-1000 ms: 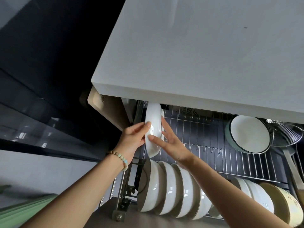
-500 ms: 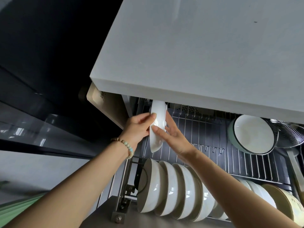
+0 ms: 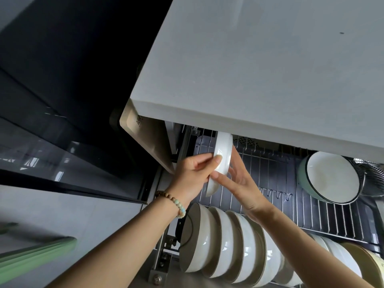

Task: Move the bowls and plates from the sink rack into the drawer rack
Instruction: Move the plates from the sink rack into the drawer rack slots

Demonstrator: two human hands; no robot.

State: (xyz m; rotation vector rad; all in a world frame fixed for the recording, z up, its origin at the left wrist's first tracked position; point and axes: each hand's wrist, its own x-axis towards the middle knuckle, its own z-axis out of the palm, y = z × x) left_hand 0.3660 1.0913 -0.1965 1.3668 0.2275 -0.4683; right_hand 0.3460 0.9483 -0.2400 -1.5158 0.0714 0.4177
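Between left hand (image 3: 191,175), right hand (image 3: 242,185): one plate (image 3: 224,149)

Both bare forearms reach up from the lower edge of the view and meet at the white plate (image 3: 224,150), which stands on edge between the two hands. The left hand (image 3: 192,175) is on the plate's left side, its thumb tip on the rim and its other fingers (image 3: 198,168) folded beside the left face. A beaded bracelet (image 3: 173,202) circles that wrist. The right hand (image 3: 241,183) is on the plate's right side, its thumb pressed to the lower rim and its fingers (image 3: 235,161) stretched up behind the right face.
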